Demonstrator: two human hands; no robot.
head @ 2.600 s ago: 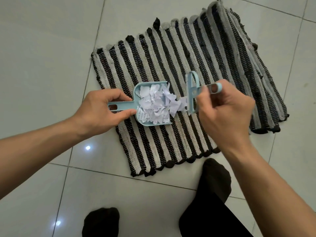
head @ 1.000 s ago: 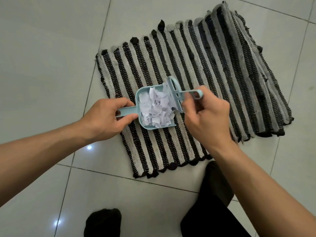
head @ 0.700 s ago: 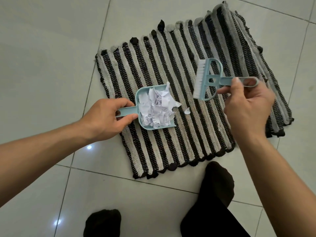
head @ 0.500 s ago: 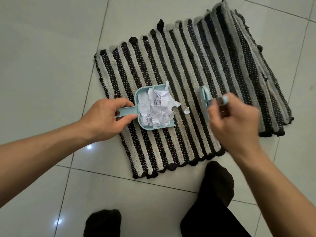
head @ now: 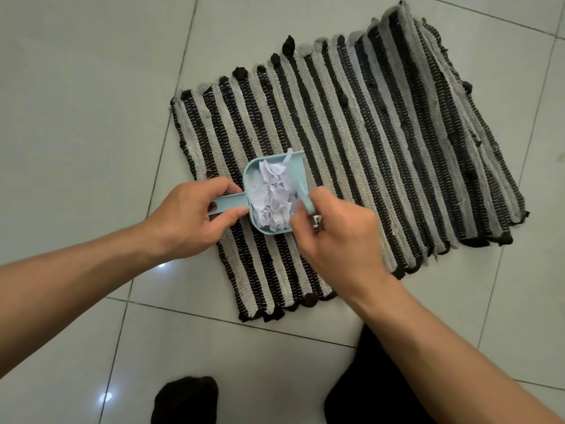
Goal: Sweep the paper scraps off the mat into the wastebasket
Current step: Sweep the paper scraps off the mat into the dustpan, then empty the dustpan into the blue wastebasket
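Left hand (head: 195, 215) grips the dustpan (head: 269, 194) handle at frame centre; right hand (head: 336, 237), fingers curled round the brush (head: 305, 200), has swept the last stray scrap onto the paper scraps (head: 273, 194); mat (head: 382, 142) looks clean, wastebasket unseen

We saw white paper scraps (head: 273, 197) heaped in a light-blue dustpan (head: 255, 174) lying flat on the black-and-grey striped mat (head: 382, 142), with a matching blue brush (head: 302, 195) at the pan's open edge.
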